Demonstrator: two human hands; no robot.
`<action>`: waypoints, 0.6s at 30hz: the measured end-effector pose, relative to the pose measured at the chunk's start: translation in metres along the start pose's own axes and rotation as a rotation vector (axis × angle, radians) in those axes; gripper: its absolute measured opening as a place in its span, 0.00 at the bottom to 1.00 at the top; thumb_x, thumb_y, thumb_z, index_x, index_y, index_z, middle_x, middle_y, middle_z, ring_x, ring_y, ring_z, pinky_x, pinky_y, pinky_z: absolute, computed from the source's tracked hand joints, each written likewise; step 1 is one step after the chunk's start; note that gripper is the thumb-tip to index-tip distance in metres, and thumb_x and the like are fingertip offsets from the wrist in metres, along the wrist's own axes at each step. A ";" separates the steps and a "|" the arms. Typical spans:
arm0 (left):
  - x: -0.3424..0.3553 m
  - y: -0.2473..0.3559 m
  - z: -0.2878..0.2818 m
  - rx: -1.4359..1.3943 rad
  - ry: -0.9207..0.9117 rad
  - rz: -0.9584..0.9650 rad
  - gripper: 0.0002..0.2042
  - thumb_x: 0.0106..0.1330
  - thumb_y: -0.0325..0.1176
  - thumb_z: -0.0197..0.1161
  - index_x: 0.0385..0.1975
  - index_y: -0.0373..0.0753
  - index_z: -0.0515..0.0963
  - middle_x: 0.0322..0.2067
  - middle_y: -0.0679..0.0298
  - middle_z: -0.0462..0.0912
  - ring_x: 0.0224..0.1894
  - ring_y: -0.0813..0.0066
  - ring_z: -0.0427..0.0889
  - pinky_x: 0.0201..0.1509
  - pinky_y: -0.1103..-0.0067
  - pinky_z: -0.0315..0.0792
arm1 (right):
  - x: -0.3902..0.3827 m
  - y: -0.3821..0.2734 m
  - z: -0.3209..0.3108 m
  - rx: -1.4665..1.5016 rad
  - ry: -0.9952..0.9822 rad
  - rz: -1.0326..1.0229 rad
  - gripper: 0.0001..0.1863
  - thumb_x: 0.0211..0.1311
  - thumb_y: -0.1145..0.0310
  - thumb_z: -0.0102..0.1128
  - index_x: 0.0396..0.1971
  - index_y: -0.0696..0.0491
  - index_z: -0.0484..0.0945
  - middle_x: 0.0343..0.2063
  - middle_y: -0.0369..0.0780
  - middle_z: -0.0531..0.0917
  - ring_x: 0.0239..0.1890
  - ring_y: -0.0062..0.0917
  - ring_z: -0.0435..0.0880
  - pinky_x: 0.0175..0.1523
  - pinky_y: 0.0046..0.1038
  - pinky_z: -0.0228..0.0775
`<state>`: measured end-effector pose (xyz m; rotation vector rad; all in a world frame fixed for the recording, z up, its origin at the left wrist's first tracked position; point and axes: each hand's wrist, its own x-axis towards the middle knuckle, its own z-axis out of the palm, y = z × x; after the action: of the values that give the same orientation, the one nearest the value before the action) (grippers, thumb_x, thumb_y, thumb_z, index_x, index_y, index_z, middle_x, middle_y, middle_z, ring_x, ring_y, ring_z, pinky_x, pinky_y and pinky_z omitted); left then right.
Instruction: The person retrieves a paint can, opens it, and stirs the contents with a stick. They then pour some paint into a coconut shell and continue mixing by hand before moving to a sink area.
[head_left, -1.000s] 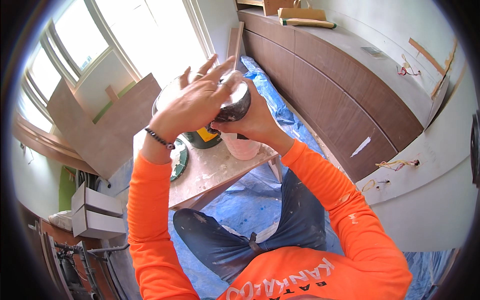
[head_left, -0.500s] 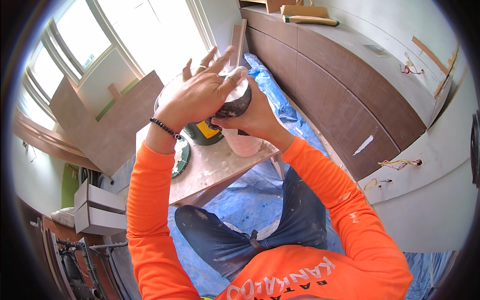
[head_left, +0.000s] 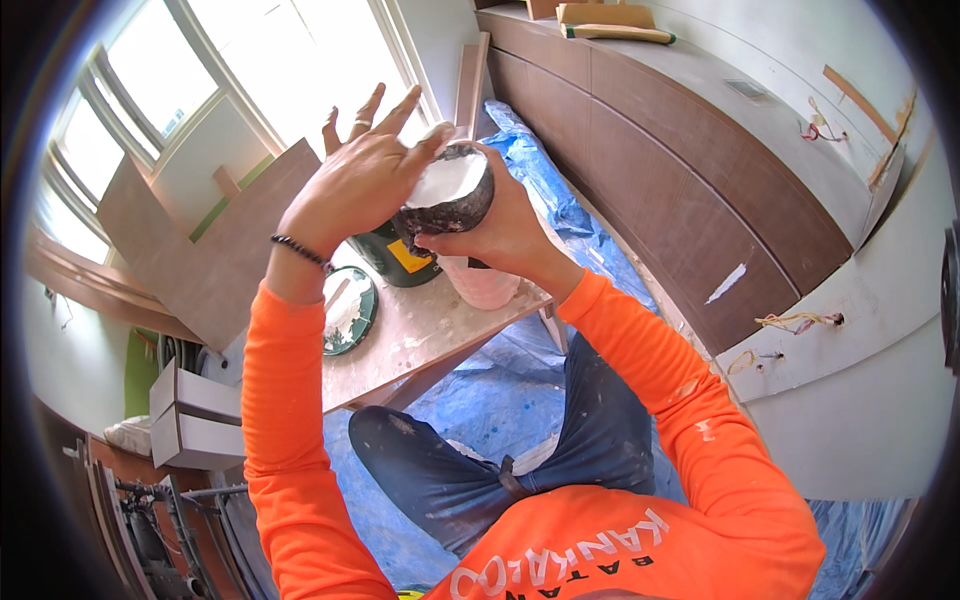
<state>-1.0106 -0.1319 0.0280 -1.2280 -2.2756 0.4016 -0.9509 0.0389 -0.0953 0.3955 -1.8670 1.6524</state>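
A dark, crusted mixing bowl (head_left: 462, 215) with white paste (head_left: 450, 178) inside is gripped by my right hand (head_left: 510, 225), its fingers around the far side and its thumb across the near wall. My left hand (head_left: 355, 185) is raised at the bowl's left edge with fingers spread and nothing in them. White paste coats the left thumb, which is close to the rim; whether it touches cannot be told. Below the hands, a dark green bucket (head_left: 398, 262) with a yellow label stands beside a whitish, pinkish container (head_left: 482, 288). A green-rimmed lid (head_left: 368, 318) smeared with white lies left of them.
The bucket, container and lid are on a stained wooden table (head_left: 430, 340). Blue sheeting (head_left: 470, 400) covers the floor. Brown cabinets (head_left: 660, 150) line the right side, and wooden panels (head_left: 220, 250) lean below the windows. Loose wires (head_left: 800, 322) stick out of the right wall.
My left hand has moved left and slightly down, off the bowl's top, uncovering the white paste. The bowl in my right hand has shifted slightly left.
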 end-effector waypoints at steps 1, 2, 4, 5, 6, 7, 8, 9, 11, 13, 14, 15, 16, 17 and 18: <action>0.003 0.006 0.001 -0.105 -0.013 -0.005 0.20 0.79 0.36 0.48 0.68 0.51 0.75 0.78 0.57 0.62 0.83 0.52 0.48 0.79 0.39 0.40 | 0.000 -0.001 0.000 -0.010 0.005 0.009 0.56 0.35 0.56 0.90 0.66 0.56 0.65 0.54 0.46 0.82 0.58 0.36 0.83 0.64 0.34 0.75; 0.007 0.011 0.003 -0.211 -0.026 -0.011 0.20 0.82 0.40 0.43 0.66 0.46 0.76 0.79 0.59 0.60 0.83 0.52 0.46 0.80 0.40 0.40 | -0.001 -0.006 0.000 0.037 -0.010 0.050 0.56 0.35 0.56 0.90 0.66 0.56 0.66 0.54 0.47 0.82 0.58 0.37 0.83 0.64 0.34 0.75; 0.006 0.010 0.001 -0.255 -0.050 0.140 0.24 0.86 0.46 0.36 0.66 0.42 0.75 0.79 0.61 0.58 0.84 0.53 0.43 0.81 0.43 0.38 | 0.000 -0.004 0.000 0.018 -0.002 -0.001 0.56 0.36 0.56 0.90 0.66 0.56 0.66 0.54 0.47 0.82 0.58 0.37 0.84 0.64 0.35 0.75; 0.006 0.010 -0.002 -0.283 -0.093 0.078 0.24 0.86 0.46 0.35 0.65 0.42 0.76 0.80 0.62 0.57 0.84 0.53 0.43 0.81 0.43 0.39 | 0.001 -0.003 -0.002 0.004 0.008 -0.025 0.55 0.36 0.55 0.90 0.65 0.56 0.66 0.54 0.47 0.82 0.58 0.37 0.84 0.64 0.35 0.75; 0.006 0.009 -0.006 -0.310 -0.137 0.017 0.25 0.86 0.46 0.35 0.63 0.41 0.77 0.80 0.62 0.56 0.84 0.53 0.44 0.81 0.42 0.39 | -0.001 -0.003 -0.003 -0.005 0.007 -0.019 0.55 0.35 0.55 0.90 0.65 0.56 0.67 0.54 0.47 0.82 0.58 0.37 0.84 0.64 0.35 0.75; 0.003 0.001 -0.004 -0.210 -0.155 0.008 0.26 0.86 0.47 0.34 0.61 0.41 0.79 0.80 0.62 0.56 0.84 0.53 0.43 0.81 0.43 0.39 | -0.001 -0.003 -0.001 -0.012 0.007 -0.025 0.55 0.35 0.55 0.90 0.65 0.56 0.67 0.54 0.47 0.82 0.57 0.37 0.84 0.64 0.34 0.75; 0.002 -0.005 -0.003 -0.111 -0.172 0.008 0.27 0.86 0.47 0.33 0.59 0.40 0.80 0.80 0.62 0.55 0.84 0.53 0.43 0.81 0.43 0.39 | 0.000 -0.002 0.000 -0.020 0.007 -0.031 0.55 0.35 0.55 0.90 0.65 0.56 0.67 0.54 0.47 0.82 0.57 0.37 0.84 0.64 0.34 0.75; 0.004 -0.001 0.003 -0.109 -0.085 0.022 0.23 0.85 0.45 0.37 0.61 0.44 0.80 0.80 0.61 0.57 0.83 0.52 0.47 0.80 0.42 0.40 | 0.000 -0.002 0.001 -0.027 0.007 -0.037 0.55 0.35 0.55 0.90 0.65 0.56 0.67 0.54 0.47 0.82 0.57 0.37 0.84 0.64 0.34 0.75; 0.007 0.012 0.008 -0.102 0.085 0.044 0.19 0.81 0.39 0.46 0.64 0.53 0.80 0.79 0.59 0.60 0.82 0.50 0.54 0.79 0.38 0.42 | -0.001 -0.007 0.001 0.019 -0.008 0.029 0.55 0.35 0.56 0.90 0.65 0.56 0.67 0.54 0.47 0.82 0.57 0.36 0.84 0.64 0.33 0.75; 0.009 0.003 0.016 -0.109 -0.014 0.083 0.21 0.81 0.39 0.43 0.68 0.51 0.76 0.80 0.64 0.57 0.83 0.54 0.50 0.79 0.39 0.42 | -0.001 -0.013 -0.003 0.041 -0.035 0.084 0.55 0.35 0.56 0.90 0.65 0.56 0.67 0.54 0.47 0.82 0.57 0.36 0.84 0.64 0.33 0.75; 0.005 -0.003 0.016 -0.153 -0.041 0.069 0.22 0.83 0.42 0.40 0.68 0.50 0.77 0.80 0.66 0.56 0.83 0.55 0.48 0.80 0.40 0.42 | -0.001 -0.004 0.000 0.028 0.017 -0.031 0.55 0.35 0.57 0.90 0.65 0.56 0.66 0.53 0.47 0.83 0.56 0.36 0.84 0.64 0.34 0.75; 0.002 -0.009 0.014 -0.196 -0.069 0.055 0.24 0.84 0.46 0.36 0.67 0.48 0.77 0.81 0.69 0.55 0.83 0.56 0.47 0.80 0.41 0.41 | 0.000 -0.001 0.000 0.012 0.017 -0.036 0.55 0.35 0.57 0.90 0.65 0.56 0.66 0.53 0.47 0.83 0.56 0.36 0.84 0.63 0.34 0.75; 0.001 -0.010 0.009 -0.238 -0.098 0.035 0.27 0.86 0.49 0.33 0.66 0.47 0.78 0.81 0.71 0.54 0.84 0.57 0.45 0.81 0.42 0.40 | 0.000 0.000 0.002 -0.002 0.012 -0.042 0.55 0.35 0.57 0.90 0.65 0.56 0.66 0.53 0.47 0.83 0.56 0.36 0.84 0.63 0.34 0.75; 0.002 -0.006 0.006 -0.178 -0.093 -0.001 0.27 0.86 0.49 0.33 0.66 0.47 0.78 0.81 0.70 0.54 0.84 0.57 0.45 0.80 0.41 0.41 | 0.000 0.000 0.002 -0.016 0.007 -0.048 0.56 0.35 0.57 0.90 0.65 0.56 0.66 0.52 0.47 0.83 0.56 0.36 0.84 0.63 0.34 0.75; 0.006 0.000 0.004 -0.119 -0.087 -0.037 0.27 0.86 0.49 0.33 0.66 0.47 0.78 0.81 0.69 0.54 0.84 0.56 0.46 0.80 0.41 0.42 | -0.001 0.000 0.000 -0.024 0.020 -0.039 0.55 0.35 0.56 0.90 0.65 0.56 0.66 0.53 0.47 0.83 0.56 0.36 0.84 0.63 0.34 0.76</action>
<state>-1.0151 -0.1269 0.0268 -1.2461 -2.4232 0.3163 -0.9506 0.0384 -0.0958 0.4015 -1.8514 1.6020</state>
